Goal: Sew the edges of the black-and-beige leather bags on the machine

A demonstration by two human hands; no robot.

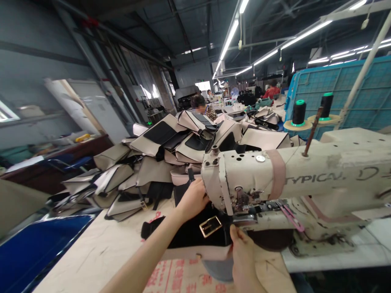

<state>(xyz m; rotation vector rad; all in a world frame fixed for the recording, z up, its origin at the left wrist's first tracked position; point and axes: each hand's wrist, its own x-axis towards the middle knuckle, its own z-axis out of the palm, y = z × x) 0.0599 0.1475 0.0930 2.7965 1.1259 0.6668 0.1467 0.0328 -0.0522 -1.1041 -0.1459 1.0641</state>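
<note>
A black and beige handbag [189, 232] with a gold buckle [210, 226] lies at the working end of a cream sewing machine [244, 175], its right edge by the needle area. My left hand [195, 197] reaches over the bag to its far side, fingers curled on the black material beside the machine head; the fingertips are partly hidden. Closer to me, my right hand [242, 246] pinches the bag's near right edge between thumb and fingers, just below the machine's arm.
Beige and black bags [159, 138] are heaped behind and to the left on the wooden tabletop [82, 252]. Two black thread spools [298, 112] stand above the machine. A blue bin [39, 244] is at lower left. A person [201, 106] sits beyond the heap.
</note>
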